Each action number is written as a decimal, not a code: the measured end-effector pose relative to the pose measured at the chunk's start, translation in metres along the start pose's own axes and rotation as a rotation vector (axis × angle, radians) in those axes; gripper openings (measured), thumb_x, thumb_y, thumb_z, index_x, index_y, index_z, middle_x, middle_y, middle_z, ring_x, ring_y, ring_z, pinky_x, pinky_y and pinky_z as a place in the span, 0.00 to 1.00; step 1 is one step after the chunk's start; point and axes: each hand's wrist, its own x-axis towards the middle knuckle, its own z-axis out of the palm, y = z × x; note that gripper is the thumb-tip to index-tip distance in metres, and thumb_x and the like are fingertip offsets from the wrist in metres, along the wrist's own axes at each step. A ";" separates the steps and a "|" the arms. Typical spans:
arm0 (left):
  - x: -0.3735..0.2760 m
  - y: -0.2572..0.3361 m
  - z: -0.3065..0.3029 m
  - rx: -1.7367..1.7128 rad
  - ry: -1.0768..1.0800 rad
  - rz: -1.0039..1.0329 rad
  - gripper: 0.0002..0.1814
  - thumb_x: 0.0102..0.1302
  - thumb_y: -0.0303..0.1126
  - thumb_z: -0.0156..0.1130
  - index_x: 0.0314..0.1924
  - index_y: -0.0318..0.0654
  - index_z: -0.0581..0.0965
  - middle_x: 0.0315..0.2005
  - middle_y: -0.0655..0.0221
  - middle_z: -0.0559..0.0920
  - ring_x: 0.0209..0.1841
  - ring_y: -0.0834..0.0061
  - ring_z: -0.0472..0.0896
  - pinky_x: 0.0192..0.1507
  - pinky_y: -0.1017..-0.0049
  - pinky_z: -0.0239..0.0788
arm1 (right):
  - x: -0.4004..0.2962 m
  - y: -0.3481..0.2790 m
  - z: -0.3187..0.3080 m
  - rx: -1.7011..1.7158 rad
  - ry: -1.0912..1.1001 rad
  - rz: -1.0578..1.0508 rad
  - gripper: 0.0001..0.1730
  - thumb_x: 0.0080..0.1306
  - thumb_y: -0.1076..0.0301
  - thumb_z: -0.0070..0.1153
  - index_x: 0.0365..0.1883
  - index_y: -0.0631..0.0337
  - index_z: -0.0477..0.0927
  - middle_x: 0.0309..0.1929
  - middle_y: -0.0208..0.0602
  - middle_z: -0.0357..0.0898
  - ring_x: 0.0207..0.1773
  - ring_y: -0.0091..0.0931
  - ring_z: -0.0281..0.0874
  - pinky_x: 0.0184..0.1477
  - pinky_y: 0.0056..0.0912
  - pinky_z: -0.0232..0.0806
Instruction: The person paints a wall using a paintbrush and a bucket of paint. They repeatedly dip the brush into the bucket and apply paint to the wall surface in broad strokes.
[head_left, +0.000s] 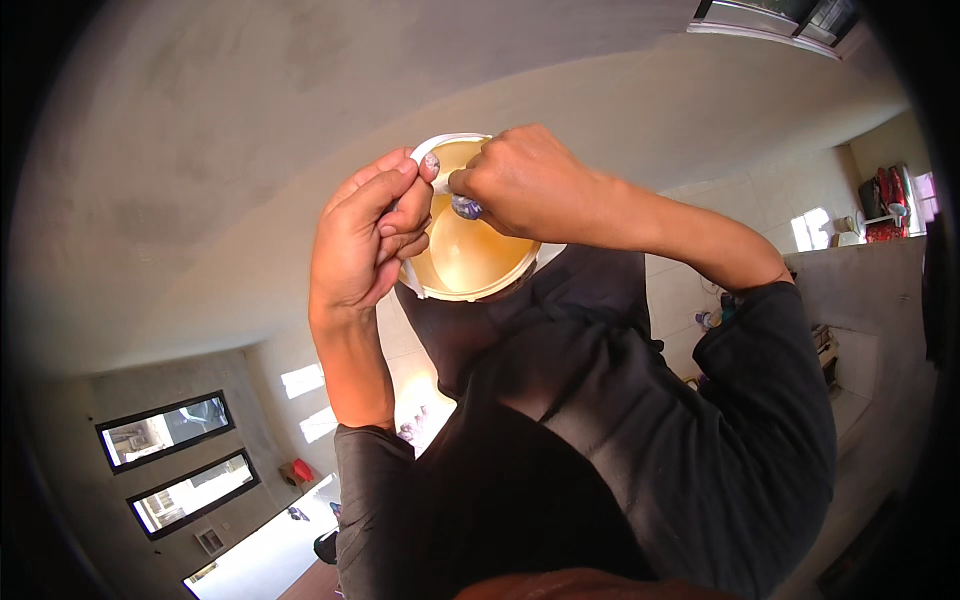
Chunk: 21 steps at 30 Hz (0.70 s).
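A plastic bucket (480, 259) with a cream-yellow inside hangs in front of my dark trousers, its mouth facing me. My left hand (379, 225) is closed around the bucket's white handle (450, 138) at the left side of the rim. Over the bucket's mouth, my right hand (525, 184) has its fingers curled around a small object (466, 207) with a purple-and-white mottled end. A whitish strip (441, 184) shows between the two hands; what it belongs to is unclear. A greyish-white speckled tip (432, 163) shows by my left fingers. The bucket's bottom is partly hidden.
A bare plastered wall (225, 187) rises close ahead. Light tiles (679, 289) cover the floor, with small items (709, 319) lying at the right. Two narrow windows (165, 431) and an open doorway (262, 540) are at lower left. Red items (889, 199) stand at far right.
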 end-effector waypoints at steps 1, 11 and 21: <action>0.000 -0.001 0.000 -0.006 -0.003 -0.004 0.12 0.77 0.32 0.43 0.40 0.33 0.73 0.15 0.83 0.61 0.13 0.91 0.48 0.16 0.84 0.41 | -0.002 0.002 0.002 -0.030 0.048 -0.011 0.03 0.47 0.74 0.63 0.20 0.62 0.82 0.18 0.47 0.78 0.24 0.43 0.79 0.28 0.44 0.68; 0.005 -0.006 -0.010 -0.036 0.037 0.096 0.11 0.76 0.32 0.43 0.40 0.34 0.72 0.15 0.83 0.60 0.13 0.91 0.49 0.16 0.84 0.41 | -0.004 -0.005 -0.015 0.435 -0.031 0.439 0.12 0.51 0.65 0.71 0.20 0.65 0.83 0.16 0.43 0.77 0.18 0.32 0.73 0.24 0.34 0.64; 0.008 -0.017 -0.017 -0.040 0.026 0.093 0.12 0.77 0.34 0.43 0.40 0.36 0.72 0.14 0.84 0.61 0.12 0.91 0.50 0.15 0.84 0.41 | -0.006 0.009 0.013 0.404 0.226 0.224 0.09 0.52 0.68 0.68 0.31 0.59 0.86 0.24 0.42 0.83 0.25 0.37 0.81 0.30 0.38 0.70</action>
